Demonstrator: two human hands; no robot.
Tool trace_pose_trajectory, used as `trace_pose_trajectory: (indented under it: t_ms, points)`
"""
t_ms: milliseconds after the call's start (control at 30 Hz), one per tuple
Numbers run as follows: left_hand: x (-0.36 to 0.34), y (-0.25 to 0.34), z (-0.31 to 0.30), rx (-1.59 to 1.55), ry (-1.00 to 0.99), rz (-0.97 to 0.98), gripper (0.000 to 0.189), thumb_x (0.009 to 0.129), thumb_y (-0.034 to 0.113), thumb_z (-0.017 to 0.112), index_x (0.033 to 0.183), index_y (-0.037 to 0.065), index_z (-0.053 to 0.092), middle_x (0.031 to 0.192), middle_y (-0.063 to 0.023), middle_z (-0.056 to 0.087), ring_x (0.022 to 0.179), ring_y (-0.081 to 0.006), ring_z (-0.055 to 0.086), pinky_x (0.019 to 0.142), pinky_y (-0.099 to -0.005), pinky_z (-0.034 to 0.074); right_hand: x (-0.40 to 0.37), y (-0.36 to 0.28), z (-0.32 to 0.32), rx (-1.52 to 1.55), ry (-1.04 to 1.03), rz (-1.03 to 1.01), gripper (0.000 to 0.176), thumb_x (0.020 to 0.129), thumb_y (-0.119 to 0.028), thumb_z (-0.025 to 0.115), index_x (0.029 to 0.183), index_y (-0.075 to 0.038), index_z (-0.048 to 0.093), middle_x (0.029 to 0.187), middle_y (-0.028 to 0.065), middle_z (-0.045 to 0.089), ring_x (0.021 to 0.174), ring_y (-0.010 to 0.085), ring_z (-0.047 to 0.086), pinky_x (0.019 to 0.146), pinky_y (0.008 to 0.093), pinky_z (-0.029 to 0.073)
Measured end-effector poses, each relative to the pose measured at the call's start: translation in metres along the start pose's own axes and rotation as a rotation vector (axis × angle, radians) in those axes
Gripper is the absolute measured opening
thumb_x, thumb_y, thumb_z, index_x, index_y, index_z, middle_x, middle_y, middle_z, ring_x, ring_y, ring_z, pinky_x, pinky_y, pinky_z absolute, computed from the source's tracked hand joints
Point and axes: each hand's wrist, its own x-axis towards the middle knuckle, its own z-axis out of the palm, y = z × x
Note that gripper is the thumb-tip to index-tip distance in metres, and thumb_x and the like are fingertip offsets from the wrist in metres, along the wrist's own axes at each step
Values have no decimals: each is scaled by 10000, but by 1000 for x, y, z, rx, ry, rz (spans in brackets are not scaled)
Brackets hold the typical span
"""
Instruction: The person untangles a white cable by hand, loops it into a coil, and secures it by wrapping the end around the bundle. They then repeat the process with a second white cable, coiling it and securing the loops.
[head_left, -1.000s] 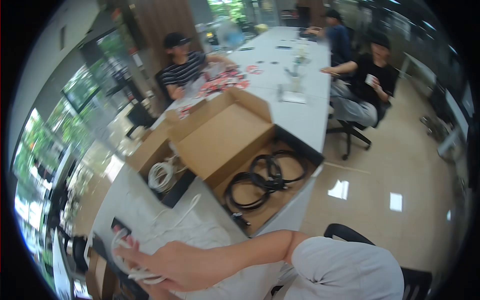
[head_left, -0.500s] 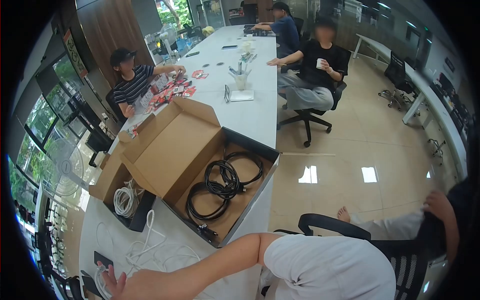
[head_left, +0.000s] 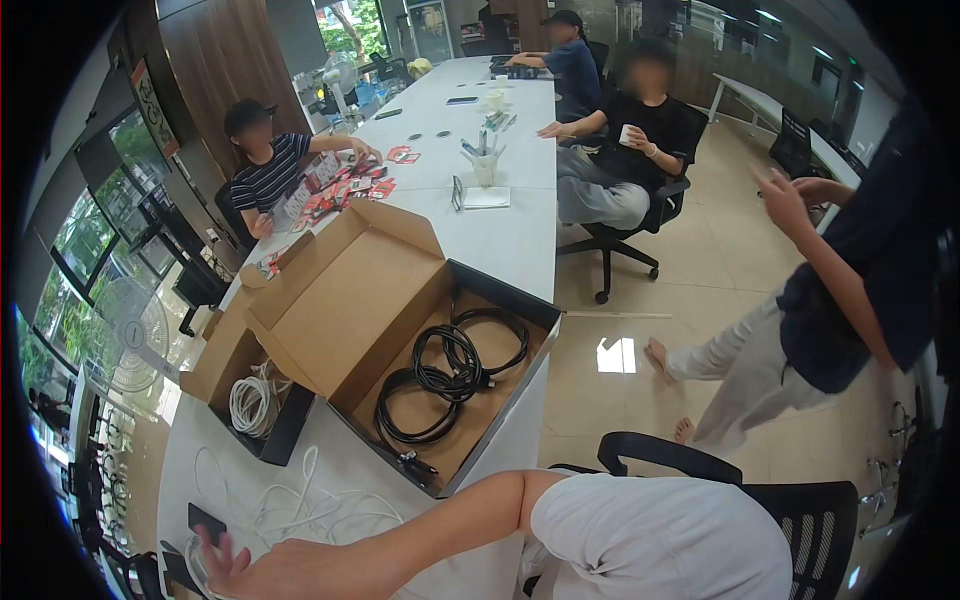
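Note:
My right hand is at the lower left, at the end of a bare forearm that reaches across the table from a white sleeve. Its fingers are bent around a looped white cable, partly cut off by the frame's bottom. Beside the fingers lies a small dark flat object. More white cable sprawls loosely over the tabletop near my wrist. My left hand is out of sight. Beyond my forearm stands an open cardboard box holding coiled black cables.
A smaller open box with a coiled white cable stands left of the large one. Red cards and a pen cup are farther along the table. Several people are around it; one stands at right near an office chair.
The person at the right has risen from low at the frame edge to standing, hands raised in front. My right hand has barely moved, still at the white cable.

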Motion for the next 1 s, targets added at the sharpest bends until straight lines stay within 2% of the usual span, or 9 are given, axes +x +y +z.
trace_pose_trajectory:
  t_ms: [100,200,300,500,633,733,800,933,1000]
  points:
    - [-5,2,2,23,-67,-1,283,894,245,559,1074,29,526,789,-67,507,683,-184,487,610,-317,402,2,15,-5,-110,-116,-143,532,722,-82,636,1207,18,442,880,211,565,842,409,555,665,439,441]
    - [-8,2,1,42,-65,8,262,898,237,554,1053,27,531,744,-57,509,643,-178,486,584,-314,400,2,16,-9,-135,-142,-247,546,729,-60,627,1231,7,422,875,216,555,839,405,556,665,423,443]
    - [-11,1,-2,67,-27,23,242,902,228,550,1033,25,536,700,-48,511,602,-171,485,557,-310,398,2,18,-7,-129,-120,-301,532,738,-28,607,1236,-3,419,801,193,559,774,393,569,635,419,442]
    - [-21,1,-8,173,129,99,207,911,212,542,991,21,546,611,-28,515,521,-159,482,503,-304,394,-1,6,9,-469,-200,-10,368,800,-53,555,1152,8,465,646,148,537,600,374,564,531,425,428]
    - [-27,7,-13,307,279,171,189,917,201,536,964,19,552,551,-15,518,468,-150,480,467,-299,391,-1,8,11,-346,-112,-107,334,826,-59,523,1152,-17,464,653,155,537,602,368,570,523,422,432]
    - [-30,20,-20,461,341,164,270,896,154,586,1106,-12,552,733,-76,638,626,-208,602,574,-305,471,2,4,7,-223,-79,-128,340,841,-62,515,1178,-49,476,665,157,545,611,374,570,534,424,434]
    - [-29,4,-13,410,535,112,357,897,183,556,1199,6,482,953,-73,561,831,-194,547,715,-307,441,3,-5,5,-156,-102,-66,337,849,-68,513,1185,-71,491,696,166,564,627,384,573,547,428,440]
    - [-27,-38,1,324,948,1,545,900,241,498,1383,43,343,1394,-69,408,1242,-166,435,997,-312,382,6,-1,7,-32,-31,-123,396,853,-78,519,1239,-98,437,782,182,598,665,402,584,569,428,453]
    - [-24,-32,-12,100,851,46,567,853,267,573,1343,39,404,1283,-111,491,1151,-212,494,931,-336,409,7,-6,2,-74,-92,-78,438,843,-77,537,1259,-105,406,820,182,611,680,403,594,584,429,463]
